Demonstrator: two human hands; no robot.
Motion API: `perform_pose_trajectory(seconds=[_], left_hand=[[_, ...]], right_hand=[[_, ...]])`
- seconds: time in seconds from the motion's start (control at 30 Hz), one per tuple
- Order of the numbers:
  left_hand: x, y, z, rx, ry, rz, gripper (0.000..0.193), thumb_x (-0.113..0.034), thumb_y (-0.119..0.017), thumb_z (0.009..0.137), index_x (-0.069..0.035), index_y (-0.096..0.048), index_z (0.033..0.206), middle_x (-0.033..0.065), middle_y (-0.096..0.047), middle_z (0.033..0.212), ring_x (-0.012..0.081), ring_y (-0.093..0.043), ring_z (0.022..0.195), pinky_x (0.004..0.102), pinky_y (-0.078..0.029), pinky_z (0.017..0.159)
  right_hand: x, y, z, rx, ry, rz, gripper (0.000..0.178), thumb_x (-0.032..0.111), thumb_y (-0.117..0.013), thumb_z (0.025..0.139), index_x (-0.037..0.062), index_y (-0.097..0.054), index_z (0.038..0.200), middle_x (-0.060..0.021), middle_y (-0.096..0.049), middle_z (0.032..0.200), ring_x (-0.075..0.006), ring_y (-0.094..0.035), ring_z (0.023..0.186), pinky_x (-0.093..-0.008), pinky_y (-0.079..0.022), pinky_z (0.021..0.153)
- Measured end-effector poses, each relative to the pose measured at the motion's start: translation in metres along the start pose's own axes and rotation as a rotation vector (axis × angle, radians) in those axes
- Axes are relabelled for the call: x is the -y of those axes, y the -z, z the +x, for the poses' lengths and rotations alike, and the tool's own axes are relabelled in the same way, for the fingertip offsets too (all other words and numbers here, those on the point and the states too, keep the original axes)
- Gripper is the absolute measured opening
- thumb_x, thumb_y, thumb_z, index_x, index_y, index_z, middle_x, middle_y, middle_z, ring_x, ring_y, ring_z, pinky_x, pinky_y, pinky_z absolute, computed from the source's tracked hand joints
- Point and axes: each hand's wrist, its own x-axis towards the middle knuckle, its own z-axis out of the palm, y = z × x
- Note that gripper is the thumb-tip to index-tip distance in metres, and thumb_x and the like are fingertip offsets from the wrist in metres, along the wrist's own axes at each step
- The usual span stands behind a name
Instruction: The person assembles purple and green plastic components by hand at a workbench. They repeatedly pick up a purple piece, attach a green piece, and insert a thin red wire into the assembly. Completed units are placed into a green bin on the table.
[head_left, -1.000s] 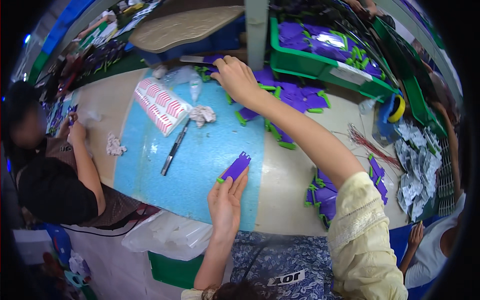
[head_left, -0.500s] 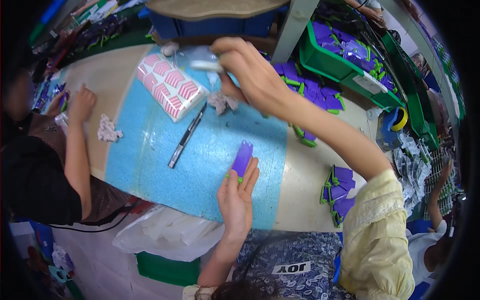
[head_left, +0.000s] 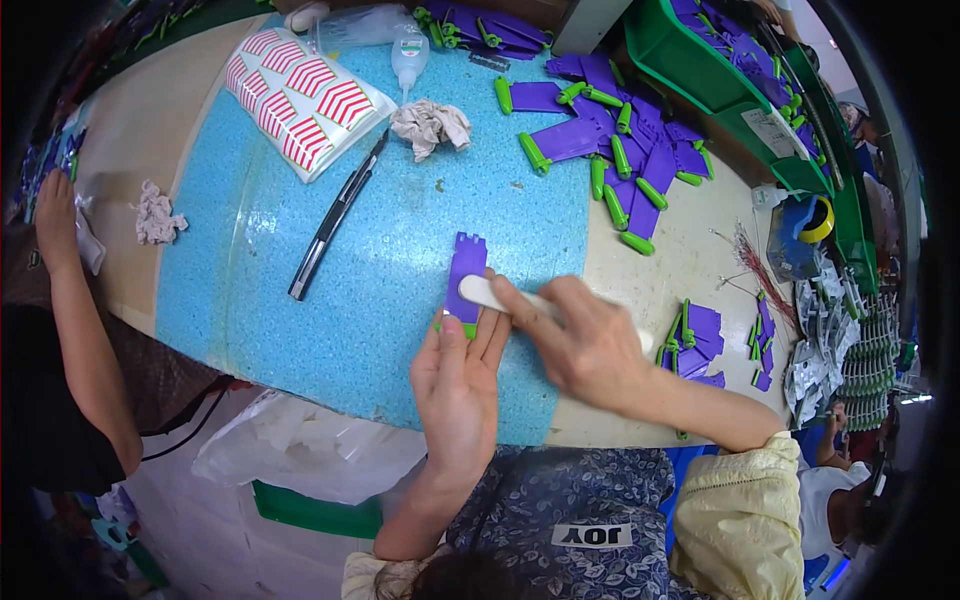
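Near the front of the blue mat (head_left: 330, 350), my left hand (head_left: 455, 395) holds a flat purple plastic piece (head_left: 466, 265) with a notched far end and a green near end. The piece lies along my fingers, with my thumb over its near end. My right hand (head_left: 590, 345) is closed round a white, round-ended flat stick (head_left: 484, 291), whose tip rests on the purple face. Part of the stick is hidden by my fingers, and that hand is slightly blurred.
Beyond my hands lie a black pen-like tool (head_left: 340, 215), a sheet of red-striped stickers (head_left: 300, 95), crumpled tissue (head_left: 430, 128) and a clear dropper bottle (head_left: 409, 60). Purple-and-green pieces (head_left: 640, 150) are piled right, near a green bin (head_left: 690, 70). A co-worker's arm (head_left: 80, 310) is at left.
My right hand has come down and back from the far side of the mat, bringing the white stick onto the purple piece. My left hand still holds that piece. The view has shifted.
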Motion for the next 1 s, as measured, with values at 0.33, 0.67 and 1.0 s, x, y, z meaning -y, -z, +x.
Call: perform_pose_trajectory(seconds=[0.33,0.67,1.0], left_hand=[[-0.003,-0.003,-0.003,-0.029,0.064,0.033,0.042,-0.015,-0.032,0.109,0.011,-0.035,0.141,0.0264,-0.042,0.146,0.0382,-0.04,0.139,0.05,-0.032,0.118],[-0.005,-0.006,0.0,-0.015,0.061,0.072,0.045,-0.016,-0.032,0.109,0.012,-0.03,0.144,0.0303,-0.037,0.148,0.0401,-0.038,0.139,0.051,-0.03,0.119],[-0.003,-0.003,0.0,-0.014,0.078,0.052,0.046,-0.017,-0.029,0.109,0.012,-0.03,0.144,0.029,-0.036,0.15,0.0404,-0.037,0.14,0.0502,-0.029,0.119]], right_hand=[[-0.005,0.001,0.009,-0.007,0.034,-0.003,0.06,0.006,-0.063,0.072,0.0048,-0.06,0.132,-0.0048,-0.046,0.077,-0.0179,-0.053,0.066,-0.0305,-0.044,0.043],[-0.004,0.001,0.012,0.032,0.067,0.134,0.058,0.003,-0.063,0.072,-0.0004,-0.061,0.13,-0.0059,-0.048,0.077,-0.0182,-0.052,0.066,-0.0304,-0.046,0.042],[-0.001,0.004,0.006,0.066,0.075,0.022,0.06,0.006,-0.062,0.075,-0.006,-0.055,0.134,-0.0068,-0.05,0.08,-0.0181,-0.053,0.068,-0.0286,-0.045,0.044]])
